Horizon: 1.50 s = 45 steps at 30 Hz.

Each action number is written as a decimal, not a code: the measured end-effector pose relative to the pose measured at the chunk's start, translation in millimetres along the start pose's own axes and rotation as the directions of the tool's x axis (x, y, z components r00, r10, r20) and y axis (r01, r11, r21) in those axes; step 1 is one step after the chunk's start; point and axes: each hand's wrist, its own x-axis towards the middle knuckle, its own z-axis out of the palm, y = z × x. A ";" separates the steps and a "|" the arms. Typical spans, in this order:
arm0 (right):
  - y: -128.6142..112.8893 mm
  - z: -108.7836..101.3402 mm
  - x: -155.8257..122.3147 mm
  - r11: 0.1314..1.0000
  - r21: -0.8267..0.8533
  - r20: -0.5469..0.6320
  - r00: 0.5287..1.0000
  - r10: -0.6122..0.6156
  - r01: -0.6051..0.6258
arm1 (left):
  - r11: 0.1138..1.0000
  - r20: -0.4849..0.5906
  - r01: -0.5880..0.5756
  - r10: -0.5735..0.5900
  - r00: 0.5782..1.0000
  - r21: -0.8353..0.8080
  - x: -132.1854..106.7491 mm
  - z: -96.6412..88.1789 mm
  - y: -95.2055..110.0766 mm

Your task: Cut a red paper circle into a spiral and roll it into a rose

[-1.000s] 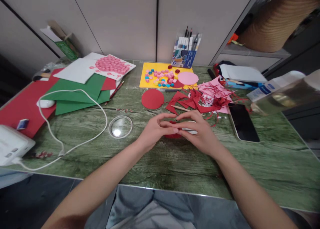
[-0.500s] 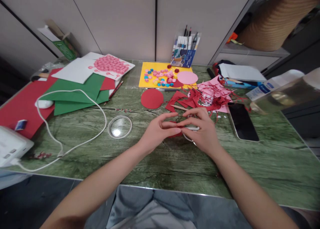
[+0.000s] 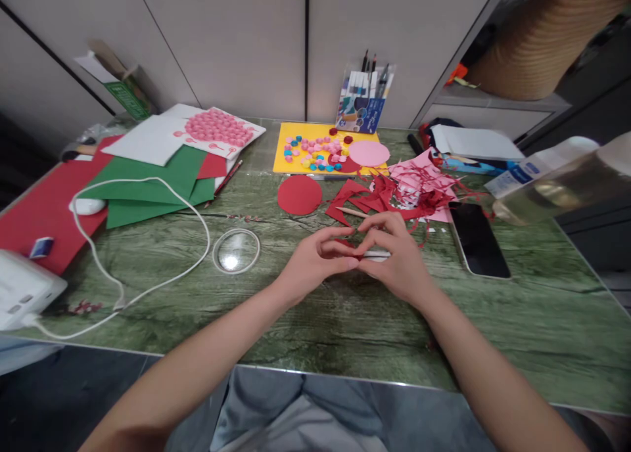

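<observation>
Both of my hands meet above the middle of the table, fingers curled inward. My left hand (image 3: 315,260) pinches a small piece of red paper (image 3: 345,243) between thumb and fingers. Pressed to the right edge of that paper are the fingertips of my right hand (image 3: 394,258). Inside the right hand lies a white handle (image 3: 377,255), seemingly of scissors; most of it is hidden by the fingers. Just beyond the hands are a red paper circle (image 3: 300,195), a pale wooden stick (image 3: 352,211) and red paper scraps (image 3: 351,199).
Yellow card (image 3: 282,143) at the back bears small coloured balls and a pink circle (image 3: 369,154). Shredded paper (image 3: 419,182) and a phone (image 3: 480,240) are on the right. Green paper (image 3: 152,176), a white ring (image 3: 236,251) and a looped white cable (image 3: 162,284) lie left.
The right fingers have closed in toward the left fingertips and the red paper. The white handle has shifted within the right hand and less of its loop shows.
</observation>
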 end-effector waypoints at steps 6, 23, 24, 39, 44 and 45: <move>-0.9 1.3 -0.6 1.000 0.020 0.051 0.999 0.003 -0.004 | 0.999 -0.001 0.020 -0.020 1.000 -0.025 0.8 -0.2 -1.2; -1.3 0.7 0.1 0.994 0.027 0.133 0.985 -0.111 0.109 | 1.000 -0.047 -0.002 0.002 0.999 -0.006 2.7 -8.7 5.0; -1.0 1.5 -0.5 0.995 0.019 0.108 0.989 -0.103 0.102 | 1.000 -0.053 -0.016 0.016 0.998 -0.003 2.4 -8.0 4.9; -1.3 0.0 -0.4 1.000 0.006 -0.078 0.997 -0.025 0.026 | 0.999 -0.020 -0.029 0.029 0.999 -0.015 1.2 -3.3 1.1; -1.5 -1.0 -0.2 1.000 0.010 -0.036 0.999 -0.009 0.009 | 1.000 -0.003 -0.007 0.007 1.000 -0.020 1.0 -1.9 0.5; -1.3 -1.0 -0.2 1.000 0.009 -0.025 1.000 -0.001 0.001 | 1.000 -0.004 -0.001 0.001 1.000 -0.015 0.9 -1.5 0.6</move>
